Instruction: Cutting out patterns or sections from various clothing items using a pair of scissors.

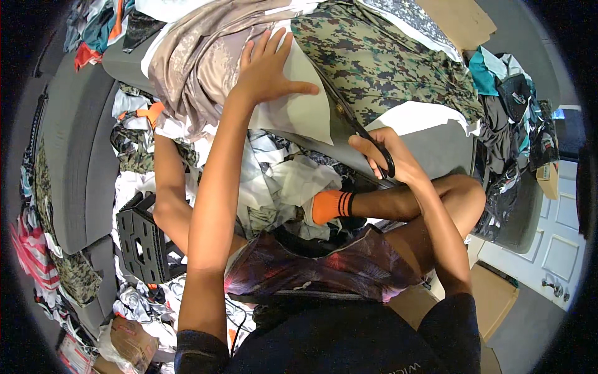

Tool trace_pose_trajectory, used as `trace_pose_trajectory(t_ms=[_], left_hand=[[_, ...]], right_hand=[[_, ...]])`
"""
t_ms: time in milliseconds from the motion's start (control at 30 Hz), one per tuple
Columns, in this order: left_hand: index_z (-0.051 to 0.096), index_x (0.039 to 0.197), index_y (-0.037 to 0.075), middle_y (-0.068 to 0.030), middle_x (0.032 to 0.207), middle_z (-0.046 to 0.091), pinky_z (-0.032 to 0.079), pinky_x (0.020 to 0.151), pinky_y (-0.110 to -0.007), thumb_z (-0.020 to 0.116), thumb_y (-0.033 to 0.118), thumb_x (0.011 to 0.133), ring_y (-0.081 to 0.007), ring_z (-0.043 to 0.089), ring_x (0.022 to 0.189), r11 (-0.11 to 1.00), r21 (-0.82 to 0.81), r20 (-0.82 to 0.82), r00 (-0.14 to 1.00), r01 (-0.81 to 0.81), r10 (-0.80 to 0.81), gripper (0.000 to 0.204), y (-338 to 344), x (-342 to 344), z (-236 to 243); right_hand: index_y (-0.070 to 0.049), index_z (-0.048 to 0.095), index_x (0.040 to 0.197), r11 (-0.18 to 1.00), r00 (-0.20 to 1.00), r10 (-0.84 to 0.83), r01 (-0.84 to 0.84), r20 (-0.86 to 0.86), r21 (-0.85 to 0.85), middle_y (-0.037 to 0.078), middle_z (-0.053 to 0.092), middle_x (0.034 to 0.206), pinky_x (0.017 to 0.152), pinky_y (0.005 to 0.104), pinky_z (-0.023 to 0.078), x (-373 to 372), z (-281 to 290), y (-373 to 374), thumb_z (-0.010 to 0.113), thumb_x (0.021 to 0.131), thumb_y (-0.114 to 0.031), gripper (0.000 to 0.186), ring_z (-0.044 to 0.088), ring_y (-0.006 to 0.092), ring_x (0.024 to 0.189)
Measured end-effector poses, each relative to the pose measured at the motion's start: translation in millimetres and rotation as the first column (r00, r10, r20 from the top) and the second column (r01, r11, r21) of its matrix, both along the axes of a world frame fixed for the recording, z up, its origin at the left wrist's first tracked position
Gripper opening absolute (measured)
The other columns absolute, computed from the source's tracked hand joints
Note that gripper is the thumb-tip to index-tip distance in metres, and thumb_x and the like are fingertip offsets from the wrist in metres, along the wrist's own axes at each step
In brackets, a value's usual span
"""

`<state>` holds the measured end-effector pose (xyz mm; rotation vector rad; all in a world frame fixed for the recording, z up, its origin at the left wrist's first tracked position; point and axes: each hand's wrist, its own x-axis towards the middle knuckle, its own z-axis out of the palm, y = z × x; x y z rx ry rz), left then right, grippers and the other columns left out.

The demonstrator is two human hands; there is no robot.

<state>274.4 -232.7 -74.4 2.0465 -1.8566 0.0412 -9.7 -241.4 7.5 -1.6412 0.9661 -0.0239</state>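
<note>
My left hand lies with spread fingers on a cream sheet and the edge of rumpled beige satiny fabric. Right of it, my right hand grips large black-handled scissors, whose long blades point up and left along the cream sheet's right edge and the green digital-camouflage fabric. Where the blade tips meet the fabric is hard to make out. A white piece shows below the camouflage fabric, on a grey padded surface.
My crossed legs, one in an orange sock, are below, among heaped white cloth. A black plastic stand is left. Fabric piles line both sides. Cardboard lies at the top; a white door stands at the right.
</note>
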Motion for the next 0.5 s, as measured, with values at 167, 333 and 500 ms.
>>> trace_pose_trajectory(t_ms=[167,333,500], left_hand=[[0.031,0.148,0.006,-0.0089,0.156,0.025,0.006,0.116,-0.047,0.057,0.088,0.055,-0.0261,0.016,0.146,1.000,-0.009,0.003,1.000,-0.003,0.003,0.126,-0.7,0.0,1.3],[0.031,0.148,0.006,-0.0089,0.156,0.025,0.006,0.116,-0.046,0.057,0.088,0.055,-0.0258,0.016,0.146,1.000,-0.017,0.003,1.000,-0.007,0.007,0.127,-1.3,-0.5,0.0],[0.030,0.148,0.006,-0.0091,0.156,0.026,0.006,0.116,-0.046,0.056,0.089,0.055,-0.0258,0.016,0.146,1.000,-0.016,-0.003,1.000,-0.007,0.007,0.128,-1.3,-1.0,0.1]], right_hand=[[-0.006,0.050,0.048,1.000,1.000,0.003,-0.003,-0.014,-0.002,0.001,0.045,0.042,0.039,0.0212,0.031,1.6,4.3,2.8,0.057,0.092,-0.034,0.053,0.040,0.0092,0.035],[-0.005,0.051,0.049,0.999,0.999,-0.025,0.024,0.043,0.031,0.002,0.045,0.041,0.040,0.0209,0.031,1.1,0.8,4.8,0.056,0.093,-0.036,0.054,0.040,0.0093,0.036],[-0.005,0.051,0.048,1.000,0.999,-0.023,0.022,0.043,0.020,0.002,0.045,0.041,0.040,0.0209,0.031,0.9,-0.7,6.2,0.055,0.093,-0.037,0.055,0.040,0.0095,0.036]])
